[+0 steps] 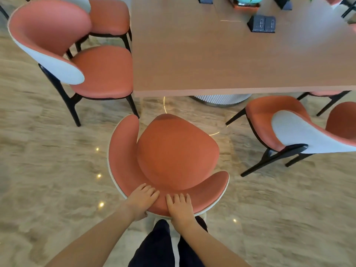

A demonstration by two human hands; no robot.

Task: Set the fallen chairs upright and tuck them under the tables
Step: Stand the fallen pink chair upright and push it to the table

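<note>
Chair in the middle is already on its feet, standing on the marble floor a bit short of the wooden table, seat facing the table edge. So what's left here looks like the tuck-in push.

Both hands are on top of the curved backrest. Left hand hooks over the rim, fingers draped on the pink front, thumb side seeming to go round the back. Right hand lies on the pad with fingers spread and fairly straight, more pressing than gripping.

My take on doing it well: push low and level so the front legs don't catch and tip it over again, and keep both hands even so it goes in straight. Aim for the gap between the left chair and the right chair, and watch the ribbed white table base underneath, which probably limits how deep it can go. Can't see this chair's legs from up here, so go slow.
</note>
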